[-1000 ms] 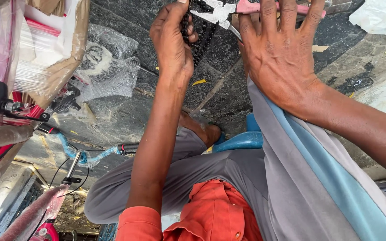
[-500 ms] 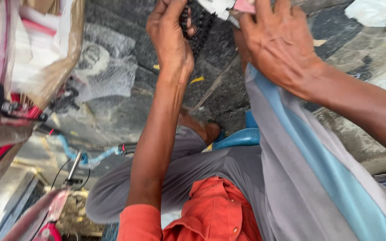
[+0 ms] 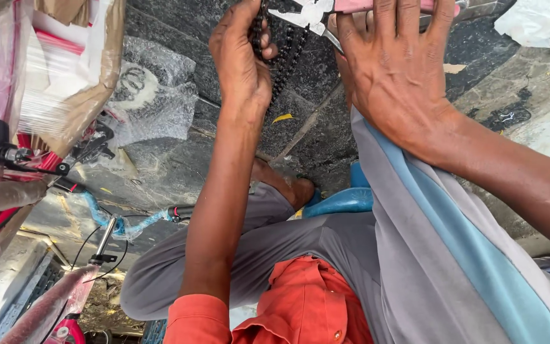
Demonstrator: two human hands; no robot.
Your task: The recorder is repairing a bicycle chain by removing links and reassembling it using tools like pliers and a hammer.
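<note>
My left hand (image 3: 240, 60) is closed around a black bicycle chain (image 3: 286, 54) that hangs down in a loop over the dark stone floor. My right hand (image 3: 396, 70) grips pliers with pink handles (image 3: 377, 6), whose metal jaws (image 3: 307, 16) point left at the chain near the top edge. My knees in grey trousers (image 3: 300, 255) and an orange shirt cuff (image 3: 198, 318) fill the lower middle. A bare foot on a blue sandal (image 3: 338, 200) rests on the floor below the hands.
At left stand a red bicycle frame wrapped in plastic (image 3: 7, 185), a cardboard box with clear wrap (image 3: 65, 70) and a sheet of bubble wrap (image 3: 151, 95). A blue-wrapped handlebar with cables (image 3: 119, 223) lies lower left. White plastic (image 3: 542, 22) lies top right.
Both hands with chain and pliers have shifted slightly within the view as the camera moved; the grip on each is unchanged.
</note>
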